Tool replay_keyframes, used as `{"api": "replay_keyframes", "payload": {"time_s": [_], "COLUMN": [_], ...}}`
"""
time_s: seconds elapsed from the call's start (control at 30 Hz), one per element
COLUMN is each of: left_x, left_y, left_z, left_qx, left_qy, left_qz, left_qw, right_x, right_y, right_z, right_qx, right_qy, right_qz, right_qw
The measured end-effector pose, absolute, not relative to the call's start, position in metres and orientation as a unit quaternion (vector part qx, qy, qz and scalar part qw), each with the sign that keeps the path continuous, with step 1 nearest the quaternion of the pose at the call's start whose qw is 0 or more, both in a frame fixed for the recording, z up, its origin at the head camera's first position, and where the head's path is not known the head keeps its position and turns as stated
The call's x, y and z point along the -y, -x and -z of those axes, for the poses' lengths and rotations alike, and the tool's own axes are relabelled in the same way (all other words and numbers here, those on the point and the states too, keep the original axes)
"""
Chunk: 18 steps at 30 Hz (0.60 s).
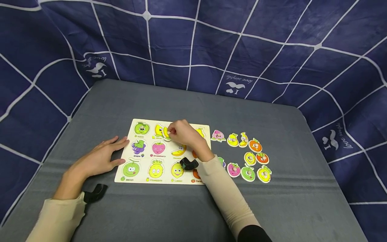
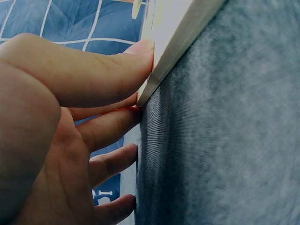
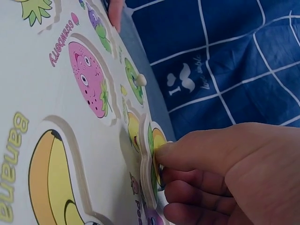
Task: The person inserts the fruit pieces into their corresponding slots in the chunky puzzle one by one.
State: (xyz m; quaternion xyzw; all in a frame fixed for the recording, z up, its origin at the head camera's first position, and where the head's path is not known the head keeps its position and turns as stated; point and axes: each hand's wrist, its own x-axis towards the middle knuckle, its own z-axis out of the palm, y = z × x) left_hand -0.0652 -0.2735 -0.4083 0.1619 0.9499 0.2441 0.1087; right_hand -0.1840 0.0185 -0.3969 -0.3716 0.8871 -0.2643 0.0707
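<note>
A cream wooden fruit puzzle board (image 1: 145, 164) with fruit-shaped recesses lies on the grey table. My right hand (image 1: 182, 132) pinches a yellow-and-green fruit puzzle piece (image 1: 166, 133) between thumb and fingers. In the right wrist view this piece (image 3: 149, 173) stands tilted beside the yellow fruit recess (image 3: 133, 129) in the top row. A knobbed green apple piece (image 3: 134, 80) sits in the corner slot. My left hand (image 1: 101, 158) is spread at the board's left edge, its thumb (image 2: 126, 70) and fingers touching that edge. The right forearm hides part of the board's right side.
Several loose knobbed pieces lie right of the board, among them a peach (image 1: 218, 135), a pear (image 1: 232, 139), a banana (image 1: 243, 139), a strawberry (image 1: 233, 169), a melon (image 1: 248, 173) and a pineapple (image 1: 264, 174). A blue checked cloth (image 1: 169, 40) hangs around the table (image 1: 151, 215).
</note>
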Motion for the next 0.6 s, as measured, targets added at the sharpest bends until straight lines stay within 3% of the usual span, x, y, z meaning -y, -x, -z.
{"api": "replay_keyframes", "payload": {"time_s": [0.6], "left_x": [0.274], "left_y": [0.064], "left_z": [0.408], "left_qx": [-0.951], "left_qy": [-0.166], "left_qz": [-0.241], "left_qw": [0.103], "right_x": [-0.002], "right_y": [0.192], "right_z": [0.396], "right_qx": [-0.897], "right_qy": [0.356], "right_qz": [0.244], "right_qw": [0.092]}}
